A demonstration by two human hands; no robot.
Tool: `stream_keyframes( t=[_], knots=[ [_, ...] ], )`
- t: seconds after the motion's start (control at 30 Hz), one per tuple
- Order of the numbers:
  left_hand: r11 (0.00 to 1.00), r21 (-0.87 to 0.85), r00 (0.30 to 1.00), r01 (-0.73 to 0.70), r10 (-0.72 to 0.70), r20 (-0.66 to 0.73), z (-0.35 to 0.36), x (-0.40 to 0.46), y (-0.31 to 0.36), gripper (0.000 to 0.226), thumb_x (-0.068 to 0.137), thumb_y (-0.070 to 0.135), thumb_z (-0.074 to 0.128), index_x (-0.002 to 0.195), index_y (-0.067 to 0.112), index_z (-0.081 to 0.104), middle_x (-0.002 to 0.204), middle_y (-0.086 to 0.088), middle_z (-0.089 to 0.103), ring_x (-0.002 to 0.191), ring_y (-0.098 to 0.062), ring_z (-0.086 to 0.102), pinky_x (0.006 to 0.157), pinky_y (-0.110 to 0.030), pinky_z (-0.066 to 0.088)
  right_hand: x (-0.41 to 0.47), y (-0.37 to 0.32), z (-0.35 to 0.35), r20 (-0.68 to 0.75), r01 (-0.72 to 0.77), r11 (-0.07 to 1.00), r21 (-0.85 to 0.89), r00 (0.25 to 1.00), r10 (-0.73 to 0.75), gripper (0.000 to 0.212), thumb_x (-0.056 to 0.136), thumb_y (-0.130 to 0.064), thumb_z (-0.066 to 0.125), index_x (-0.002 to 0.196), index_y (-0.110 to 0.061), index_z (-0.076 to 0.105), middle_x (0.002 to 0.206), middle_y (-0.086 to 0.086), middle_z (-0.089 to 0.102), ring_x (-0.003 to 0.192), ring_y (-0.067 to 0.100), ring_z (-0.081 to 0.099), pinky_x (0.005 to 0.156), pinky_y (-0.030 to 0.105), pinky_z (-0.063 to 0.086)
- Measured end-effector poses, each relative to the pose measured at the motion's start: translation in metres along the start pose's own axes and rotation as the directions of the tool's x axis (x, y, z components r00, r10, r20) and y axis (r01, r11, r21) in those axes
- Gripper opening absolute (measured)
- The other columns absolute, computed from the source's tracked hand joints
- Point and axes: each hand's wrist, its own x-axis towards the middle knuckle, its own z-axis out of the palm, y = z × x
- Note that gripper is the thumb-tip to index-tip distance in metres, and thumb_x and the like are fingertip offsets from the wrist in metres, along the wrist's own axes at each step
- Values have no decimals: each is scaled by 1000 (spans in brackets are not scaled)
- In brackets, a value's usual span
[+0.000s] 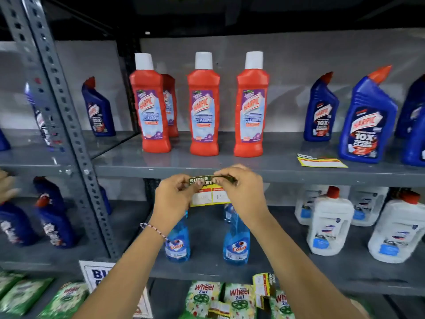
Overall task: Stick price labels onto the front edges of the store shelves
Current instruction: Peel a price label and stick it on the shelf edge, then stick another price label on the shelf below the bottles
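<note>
both hands meet at the centre of the frame, pinched on the top strip of a price label [210, 192]. the left hand [174, 199] grips the label's upper left corner with thumb and fingertips, and the right hand [241, 192] grips the upper right, so the dark green band reading "super market" bends between them. the yellow and white lower part of the label hangs down between the two hands, in front of the shelf edge [138, 172], a grey metal lip running across the middle of the frame. whether the label already touches that edge cannot be told. a beaded bracelet [154, 229] circles the left wrist.

on the shelf just above stand three red bottles [203, 107] with white caps, a fourth partly hidden behind the leftmost. blue bottles [368, 120] stand at the right of the frame, and a second yellow label [322, 161] lies flat on the shelf near them. below the hands are two blue spray bottles [236, 240] and, lower right, white jugs [328, 222]. green packets [239, 295] fill the bottom of the frame.
</note>
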Motion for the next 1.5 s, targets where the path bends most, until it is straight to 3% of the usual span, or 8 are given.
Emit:
stream_keyframes(
  t=[0.1, 0.3, 0.57, 0.73, 1.0, 1.13, 1.3, 1.5],
  knots=[
    [998, 61, 999, 27, -24, -39, -19, 7, -3, 32, 88, 26, 69, 65, 3, 64, 54, -25, 64, 33, -13, 47, 46, -24, 41, 2, -12, 26, -65, -14, 996, -89, 998, 8, 12, 84, -21, 74, 95, -24, 77, 92, -9, 75, 89, 11, 66, 78, 32, 54],
    [995, 92, 996, 43, -35, -81, -29, 22, -3, 36, 89, 28, 66, 68, -1, 65, 47, -7, 59, 28, -6, 47, 35, -11, 38, 9, -16, 50, -153, 17, 982, -190, 987, -46, 10, 85, -19, 72, 92, -23, 77, 91, -3, 71, 88, 21, 64, 68, 39, 56],
    [952, 303, 971, 28, 47, -236, -41, 38, -6, 48, 69, 49, 80, 60, 7, 59, 55, -3, 63, 55, -20, 60, 52, -26, 43, 16, -18, 43, -225, -107, 956, -272, 973, 45, 19, 77, -31, 80, 95, -29, 73, 96, -8, 64, 97, 14, 57, 67, 31, 50],
    [976, 150, 946, -159, 195, -261, -32, 30, 9, 17, 78, 17, 76, 74, 13, 60, 62, 4, 58, 55, -7, 50, 58, -21, 45, 11, -9, 7, -247, -111, 984, -141, 966, 74, 17, 86, -14, 70, 96, -28, 71, 92, -13, 63, 76, -2, 57, 69, 29, 52],
    [971, -8, 940, -241, 235, 249, 101, 33, 82, 12, 82, 8, 68, 91, 15, 73, 75, 9, 68, 62, 6, 59, 70, -7, 47, 31, 57, -139, -365, -452, 766, -456, 881, 302, 20, 86, -28, 66, 106, -27, 69, 110, 7, 70, 107, 34, 62, 93, 46, 46],
    [999, 32, 877, -38, 18, 480, 177, 53, 122, 12, 83, 13, 65, 88, 6, 73, 79, -10, 70, 71, -19, 61, 68, -30, 51, 46, 78, -187, -324, -593, 550, -589, 796, 512, 38, 88, -43, 61, 117, -19, 61, 121, 16, 64, 118, 39, 54, 100, 48, 33],
    [962, 268, 882, -45, -88, 463, 220, 77, 145, 18, 80, 16, 71, 67, 5, 63, 58, -5, 58, 47, -17, 47, 30, -15, 33, 66, 97, -207, -160, -582, 740, -337, 810, 564, 58, 77, -32, 77, 128, -16, 53, 126, 10, 62, 119, 34, 56, 103, 47, 43],
    [996, 30, 880, 79, -84, 468, 224, 61, 160, 17, 81, 3, 73, 98, 3, 74, 85, -6, 72, 65, -8, 62, 62, -17, 52, 66, 125, -230, -88, -466, 879, -99, 884, 459, 21, 76, -14, 74, 94, -4, 72, 93, 19, 74, 81, 26, 66, 68, 36, 50]
  ],
)
